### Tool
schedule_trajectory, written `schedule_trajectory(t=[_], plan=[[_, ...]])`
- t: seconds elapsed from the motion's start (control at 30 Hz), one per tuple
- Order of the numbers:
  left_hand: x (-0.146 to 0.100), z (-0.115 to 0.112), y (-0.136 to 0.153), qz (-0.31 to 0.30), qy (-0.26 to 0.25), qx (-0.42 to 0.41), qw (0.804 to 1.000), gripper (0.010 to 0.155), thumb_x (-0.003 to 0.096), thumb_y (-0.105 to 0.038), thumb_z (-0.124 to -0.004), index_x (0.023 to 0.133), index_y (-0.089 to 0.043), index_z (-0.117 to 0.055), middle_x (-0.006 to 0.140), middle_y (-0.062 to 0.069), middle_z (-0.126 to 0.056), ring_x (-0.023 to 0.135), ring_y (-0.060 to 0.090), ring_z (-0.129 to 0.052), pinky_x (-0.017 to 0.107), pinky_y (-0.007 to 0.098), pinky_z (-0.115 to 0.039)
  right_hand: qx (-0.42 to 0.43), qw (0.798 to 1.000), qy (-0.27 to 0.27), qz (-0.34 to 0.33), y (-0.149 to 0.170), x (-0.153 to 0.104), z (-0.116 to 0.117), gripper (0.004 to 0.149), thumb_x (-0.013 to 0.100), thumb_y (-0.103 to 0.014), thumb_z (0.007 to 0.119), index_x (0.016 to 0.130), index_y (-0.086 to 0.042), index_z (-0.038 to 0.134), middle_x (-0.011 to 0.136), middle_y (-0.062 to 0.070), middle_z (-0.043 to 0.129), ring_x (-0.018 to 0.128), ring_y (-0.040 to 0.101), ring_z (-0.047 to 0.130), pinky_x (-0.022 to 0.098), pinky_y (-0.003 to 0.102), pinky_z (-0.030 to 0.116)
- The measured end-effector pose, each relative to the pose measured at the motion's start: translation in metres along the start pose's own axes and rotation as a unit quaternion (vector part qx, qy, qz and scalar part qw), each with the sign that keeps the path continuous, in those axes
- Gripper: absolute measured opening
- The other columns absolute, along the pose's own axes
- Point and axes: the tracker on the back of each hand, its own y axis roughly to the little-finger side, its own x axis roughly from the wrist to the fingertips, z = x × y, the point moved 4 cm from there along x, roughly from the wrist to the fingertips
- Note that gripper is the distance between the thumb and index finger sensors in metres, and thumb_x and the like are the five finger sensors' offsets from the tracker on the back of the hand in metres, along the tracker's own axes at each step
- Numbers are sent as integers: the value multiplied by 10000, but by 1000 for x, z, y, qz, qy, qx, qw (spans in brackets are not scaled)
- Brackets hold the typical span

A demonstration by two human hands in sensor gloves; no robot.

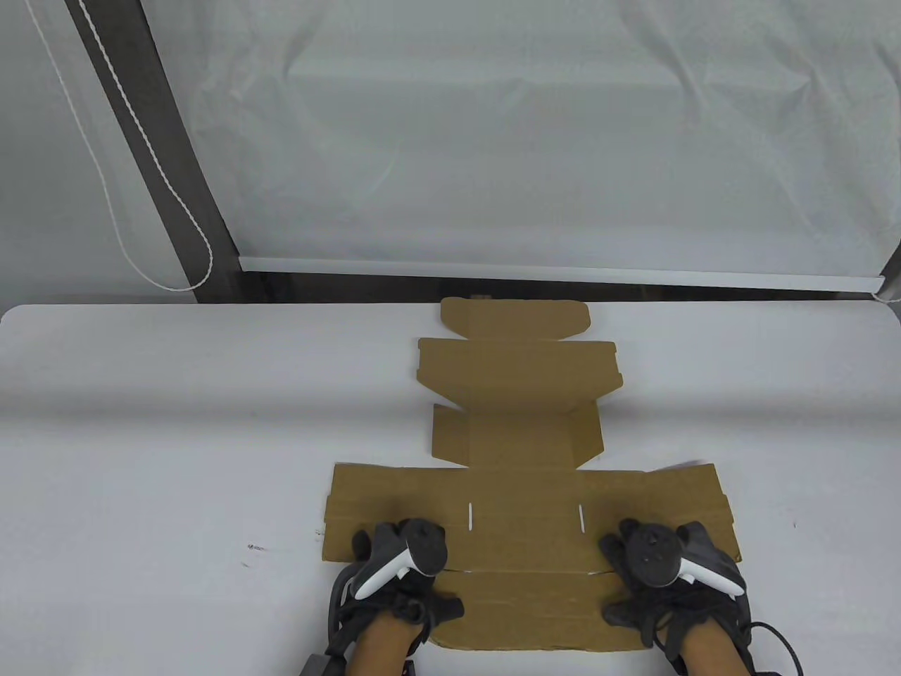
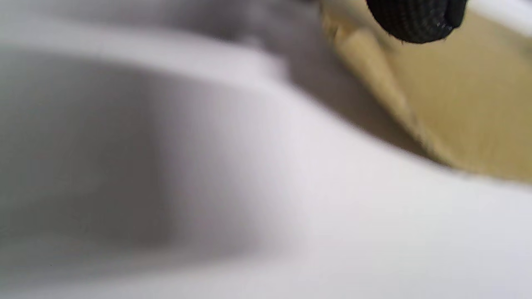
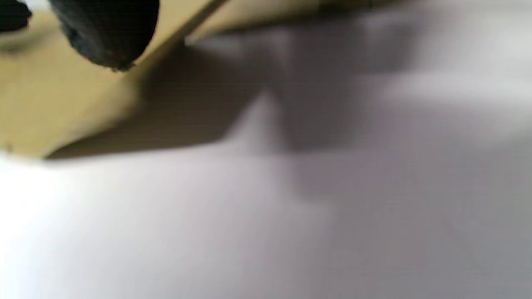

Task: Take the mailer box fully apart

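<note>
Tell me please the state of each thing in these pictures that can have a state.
mailer box: unfolded, spread nearly flat on the table; small flaps by the middle panel look slightly raised.
left hand: rests palm down on the box's near left panel, grips nothing.
right hand: rests palm down on the box's near right panel, grips nothing.
roller blind: pulled down behind the table.
blind cord: hangs loose in a loop.

A white tabletop [image 1: 141,436] with rounded corners stands before a drawn white roller blind [image 1: 535,134], a dark window post [image 1: 165,151] and a looped white cord [image 1: 141,141] at left.
</note>
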Motion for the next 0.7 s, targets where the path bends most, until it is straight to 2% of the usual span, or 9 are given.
schedule_trajectory(t=[0.03, 0.1, 0.17, 0.27, 0.33, 0.4, 0.6, 0.7], plan=[[-5, 11, 0, -13, -38, -24, 999, 967, 483, -580, -716, 1046, -351, 36, 1146, 53, 139, 1040, 337, 180, 578, 615, 265, -5, 997, 81, -2, 0, -6, -16, 880, 497, -554, 758, 1118, -243, 218, 1164, 204, -28, 1089, 469, 84, 757, 668, 73], [-16, 27, 2, -40, -95, -65, 992, 939, 501, -580, -674, 1052, -325, 41, 1154, 60, 135, 1040, 337, 189, 571, 616, 279, 11, 980, 195, -38, -3, -17, -38, 841, 505, -556, 736, 1125, -239, 264, 1180, 210, 29, 1096, 472, 125, 764, 668, 87], [-26, 41, 5, -71, -150, -99, 981, 944, 505, -595, -637, 1022, -313, 102, 1162, 68, 128, 1043, 342, 190, 568, 624, 281, 40, 960, 269, -72, -7, -27, -51, 812, 515, -553, 717, 1128, -227, 295, 1194, 208, 62, 1104, 470, 153, 770, 669, 99], [-40, 57, 13, -124, -223, -165, 953, 957, 493, -647, -551, 969, -291, 199, 1175, 95, 105, 1053, 374, 164, 573, 654, 260, 59, 935, 329, -118, -18, -38, -62, 786, 528, -546, 692, 1130, -214, 312, 1217, 184, 150, 1118, 462, 199, 776, 673, 123], [-45, 63, 21, -135, -255, -193, 938, 941, 483, -654, -539, 1002, -285, 153, 1184, 135, 76, 1062, 383, 143, 582, 658, 251, 55, 926, 342, -151, -29, -42, -65, 758, 534, -538, 686, 1131, -225, 341, 1229, 175, 226, 1121, 465, 236, 778, 677, 144], [-45, 64, 28, -137, -258, -214, 932, 932, 484, -658, -530, 1031, -271, 119, 1187, 138, 68, 1059, 395, 134, 582, 662, 243, 47, 920, 347, -174, -42, -47, -68, 742, 535, -534, 684, 1130, -223, 368, 1231, 174, 260, 1121, 471, 250, 779, 679, 154], [-43, 61, 25, -136, -245, -201, 939, 928, 495, -658, -520, 1042, -253, 111, 1186, 147, 61, 1055, 408, 122, 581, 672, 224, 53, 918, 326, -218, -69, -52, -64, 747, 537, -538, 679, 1132, -214, 362, 1229, 188, 254, 1114, 474, 279, 778, 682, 159], [-42, 59, 21, -137, -236, -193, 943, 921, 505, -652, -521, 1051, -243, 98, 1187, 151, 54, 1054, 414, 112, 585, 677, 210, 54, 930, 292, -218, -71, -46, -58, 754, 535, -540, 688, 1132, -203, 375, 1225, 199, 264, 1109, 482, 285, 777, 683, 161]])
